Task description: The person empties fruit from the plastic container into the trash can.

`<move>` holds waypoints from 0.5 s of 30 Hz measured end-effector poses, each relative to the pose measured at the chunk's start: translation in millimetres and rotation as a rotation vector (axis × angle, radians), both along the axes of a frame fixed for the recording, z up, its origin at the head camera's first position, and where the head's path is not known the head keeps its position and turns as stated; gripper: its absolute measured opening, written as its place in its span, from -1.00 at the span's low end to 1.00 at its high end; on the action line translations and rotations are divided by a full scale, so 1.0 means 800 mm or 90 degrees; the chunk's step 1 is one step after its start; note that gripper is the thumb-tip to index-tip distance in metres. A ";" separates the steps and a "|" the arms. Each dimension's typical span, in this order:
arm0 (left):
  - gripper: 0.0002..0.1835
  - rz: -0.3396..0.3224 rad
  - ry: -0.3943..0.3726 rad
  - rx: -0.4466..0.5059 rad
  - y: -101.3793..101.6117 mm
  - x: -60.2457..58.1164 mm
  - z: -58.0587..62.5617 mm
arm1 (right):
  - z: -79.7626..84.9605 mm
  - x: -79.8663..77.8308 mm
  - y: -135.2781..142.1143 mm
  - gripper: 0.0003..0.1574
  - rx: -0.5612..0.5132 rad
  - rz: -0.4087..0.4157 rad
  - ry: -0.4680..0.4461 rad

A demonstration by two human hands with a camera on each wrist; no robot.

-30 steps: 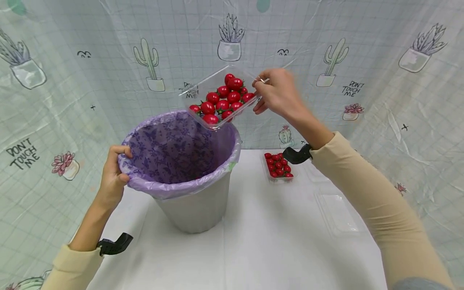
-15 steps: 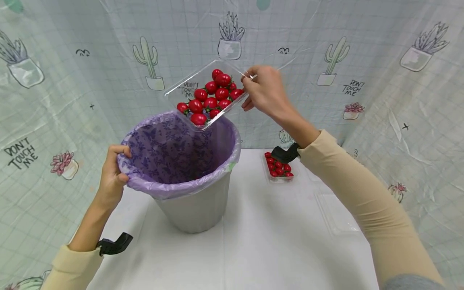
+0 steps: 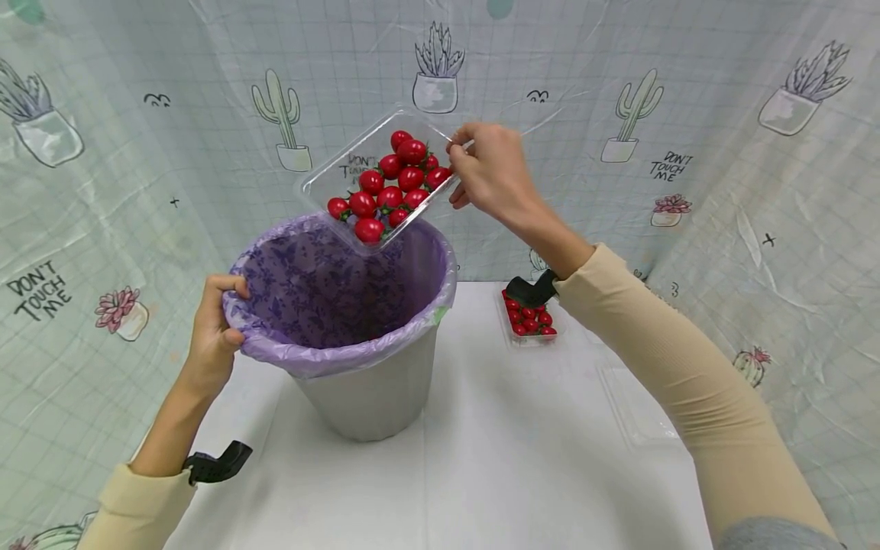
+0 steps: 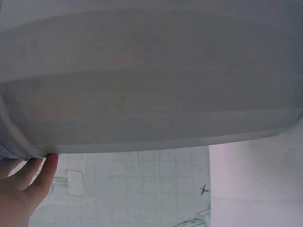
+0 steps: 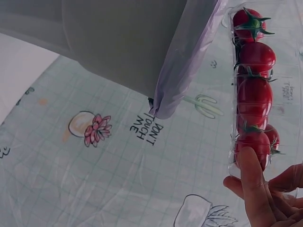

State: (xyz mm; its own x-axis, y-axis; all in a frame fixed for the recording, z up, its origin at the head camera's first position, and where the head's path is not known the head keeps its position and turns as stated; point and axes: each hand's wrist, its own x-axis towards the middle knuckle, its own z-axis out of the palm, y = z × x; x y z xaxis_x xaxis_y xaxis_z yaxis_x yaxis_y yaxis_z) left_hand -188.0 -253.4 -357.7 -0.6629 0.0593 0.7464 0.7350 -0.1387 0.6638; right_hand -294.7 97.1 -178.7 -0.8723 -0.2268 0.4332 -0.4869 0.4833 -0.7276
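Observation:
My right hand [image 3: 491, 168] pinches the right end of a clear plastic tray [image 3: 330, 169] and holds it, tilted, over the mouth of a grey bin [image 3: 371, 397]. Red cherry tomatoes [image 3: 389, 197] with green stems lie bunched in the tray. From the right wrist they show through its clear side, the fingers [image 5: 253, 182] gripping one end. A purple patterned bag [image 3: 330, 355] lines the bin and folds over its rim. My left hand [image 3: 213, 336] grips the left side of this rim, fingers over the edge; in the left wrist view its fingers [image 4: 43, 177] touch the bin's underside edge.
Behind my right wrist a second clear tray of cherry tomatoes [image 3: 529, 321] stands on the white table [image 3: 481, 458]. A clear plastic lid or tray [image 3: 635, 401] lies farther right, partly behind my right sleeve. Printed curtains [image 3: 509, 214] surround the table.
The right hand has moved left with the tray of tomatoes, bringing it farther over the bin. The left hand and the bin have stayed put.

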 end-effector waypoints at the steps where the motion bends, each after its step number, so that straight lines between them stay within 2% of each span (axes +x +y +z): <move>1: -0.24 -0.001 0.000 0.000 0.000 0.000 0.000 | 0.000 0.000 0.000 -0.66 0.003 -0.002 0.003; 15: -0.24 -0.007 0.003 0.004 -0.002 -0.003 -0.002 | -0.005 -0.003 -0.004 -0.68 0.004 -0.005 0.046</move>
State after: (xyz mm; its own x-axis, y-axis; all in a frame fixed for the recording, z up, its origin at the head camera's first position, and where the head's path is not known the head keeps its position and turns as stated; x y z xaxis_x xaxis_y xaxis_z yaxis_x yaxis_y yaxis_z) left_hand -190.6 -254.7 -359.3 -0.6581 0.0623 0.7503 0.7369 -0.1510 0.6589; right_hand -296.9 93.7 -182.9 -0.8404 -0.2230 0.4940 -0.5345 0.4918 -0.6873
